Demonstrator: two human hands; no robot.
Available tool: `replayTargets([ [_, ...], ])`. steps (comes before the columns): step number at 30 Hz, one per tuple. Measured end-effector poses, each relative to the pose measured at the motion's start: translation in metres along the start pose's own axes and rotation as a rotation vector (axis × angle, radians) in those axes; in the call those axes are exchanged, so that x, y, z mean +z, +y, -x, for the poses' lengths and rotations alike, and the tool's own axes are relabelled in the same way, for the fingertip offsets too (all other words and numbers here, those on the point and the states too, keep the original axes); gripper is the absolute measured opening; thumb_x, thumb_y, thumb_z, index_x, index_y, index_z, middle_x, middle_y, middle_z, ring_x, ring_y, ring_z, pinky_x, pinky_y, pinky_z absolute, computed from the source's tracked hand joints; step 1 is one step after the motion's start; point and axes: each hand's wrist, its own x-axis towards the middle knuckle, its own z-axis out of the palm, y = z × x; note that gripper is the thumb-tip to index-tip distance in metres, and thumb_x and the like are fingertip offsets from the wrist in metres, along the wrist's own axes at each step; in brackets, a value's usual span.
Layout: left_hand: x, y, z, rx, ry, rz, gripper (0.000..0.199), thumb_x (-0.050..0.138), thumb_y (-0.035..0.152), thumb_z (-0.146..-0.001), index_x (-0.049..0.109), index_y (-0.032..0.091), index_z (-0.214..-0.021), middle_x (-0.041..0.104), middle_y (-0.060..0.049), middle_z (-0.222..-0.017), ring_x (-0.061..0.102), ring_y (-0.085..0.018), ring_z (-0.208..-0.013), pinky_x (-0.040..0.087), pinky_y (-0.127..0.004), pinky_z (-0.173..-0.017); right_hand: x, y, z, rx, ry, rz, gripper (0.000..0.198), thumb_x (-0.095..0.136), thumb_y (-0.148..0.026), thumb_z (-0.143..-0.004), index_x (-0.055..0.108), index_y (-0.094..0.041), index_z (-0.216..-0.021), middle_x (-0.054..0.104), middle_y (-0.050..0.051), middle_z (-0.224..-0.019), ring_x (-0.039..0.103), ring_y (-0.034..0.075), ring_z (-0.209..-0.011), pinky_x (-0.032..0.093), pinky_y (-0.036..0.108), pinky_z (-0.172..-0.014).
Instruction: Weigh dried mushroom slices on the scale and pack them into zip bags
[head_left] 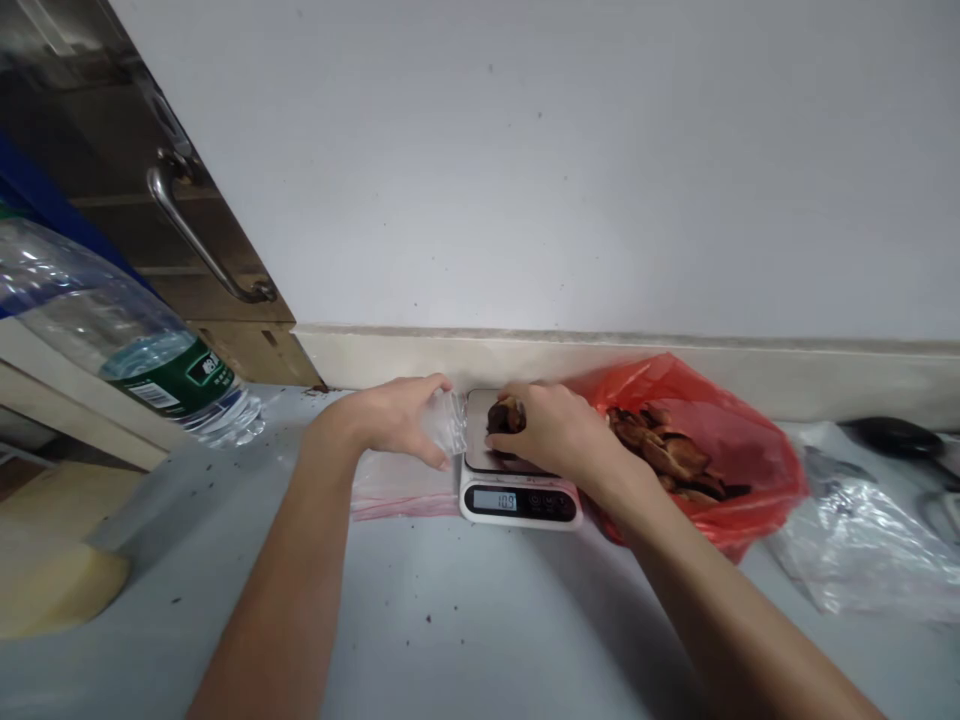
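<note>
From the head camera, a person's two bare hands meet over a white kitchen scale point(525, 522) on a pale worktop point(420, 650), both forearms reaching in from the near edge of the view. The left hand point(394, 420), thumb and fingers curved in a wide C, has hold of a clear plastic bag point(446, 425) at the scale's left side. The right hand point(559, 425), slightly blurred, bends over the steel plate with thumb and fingers closed around dark brown dried pieces point(506, 415) (whether they rest on the metal cannot be told). A red plastic bag point(757, 480) holding more brown slices point(667, 455) crowds the scale's right side, partly behind the right forearm; flat clear bags with pink edges point(405, 495) lie to the left, beneath the left hand. Farther right are crumpled clear plastic point(877, 550) and a black object point(896, 437); at far left, a large water bottle point(180, 375) appears tilted. A white wall point(562, 180) with a pale base strip bounds the worktop's back. Between the forearms, the near stretch carries scattered dark crumbs point(429, 619).
</note>
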Motion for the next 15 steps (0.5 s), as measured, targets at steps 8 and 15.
replayTargets([
  [8,0.004,0.003,0.000,0.098,0.030,0.027,0.081,0.079,0.052,-0.067,0.055,0.026,-0.140,0.065,-0.010,-0.141,0.062,-0.036,-0.125,0.049,-0.039,-0.102,-0.003,0.006,0.002,-0.047,-0.019,-0.075,0.011,0.065,-0.016,-0.076,0.068,-0.024,-0.069,0.072,0.005,-0.070,0.064,0.019,-0.060,0.036,0.029,-0.051],
  [15,0.003,0.010,0.000,0.096,0.010,-0.001,0.091,0.078,0.058,-0.069,0.049,0.025,-0.149,0.055,-0.013,-0.155,0.054,-0.037,-0.138,0.043,-0.041,-0.111,-0.010,0.023,-0.002,-0.045,-0.013,-0.338,0.009,0.073,-0.022,-0.079,0.074,-0.022,-0.088,0.079,0.005,-0.090,0.072,0.022,-0.081,0.052,0.031,-0.070],
])
